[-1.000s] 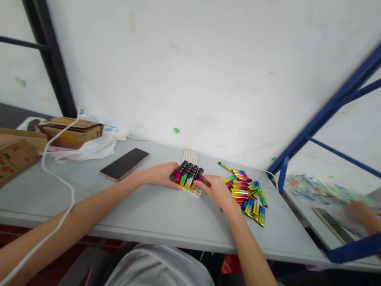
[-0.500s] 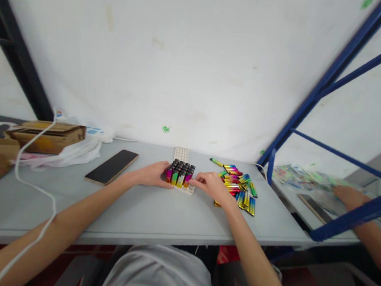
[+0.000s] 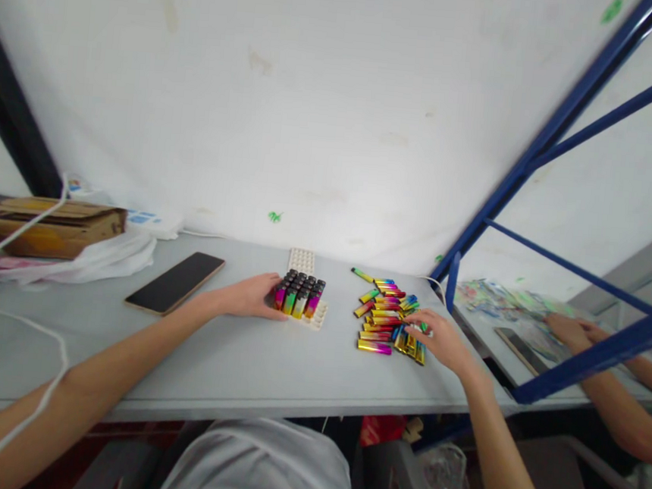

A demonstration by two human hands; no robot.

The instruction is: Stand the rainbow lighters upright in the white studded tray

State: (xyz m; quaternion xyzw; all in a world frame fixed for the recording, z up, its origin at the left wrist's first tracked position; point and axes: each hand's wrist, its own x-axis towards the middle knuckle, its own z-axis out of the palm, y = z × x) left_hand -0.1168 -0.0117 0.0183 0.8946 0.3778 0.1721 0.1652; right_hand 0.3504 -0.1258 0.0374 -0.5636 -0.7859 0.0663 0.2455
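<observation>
Upright lighters [image 3: 300, 295] with black tops and shiny rainbow bodies stand packed in a white tray with holes [image 3: 320, 316]. Bare holes show along the tray's right side. My left hand [image 3: 253, 297] is closed around the left side of this group, thumb in front and fingers behind. To the right, my right hand [image 3: 440, 340] is at the right edge of a loose pile of lighters [image 3: 382, 318]. Its fingers are pinched on a lighter [image 3: 424, 328] with a green part showing; the fingers hide most of it.
Behind the lighters lies another white holed tray [image 3: 302, 261]. A phone [image 3: 175, 283] lies left, near cardboard boxes [image 3: 70, 230], a white plastic bag [image 3: 111, 252] and a white cable [image 3: 17, 316]. A blue metal frame [image 3: 494, 206] rises at right; beyond it is another person's hand [image 3: 566, 330].
My right hand has moved right from the tray to the loose pile and pinched a lighter. My left hand stays at the tray. The view has shifted slightly.
</observation>
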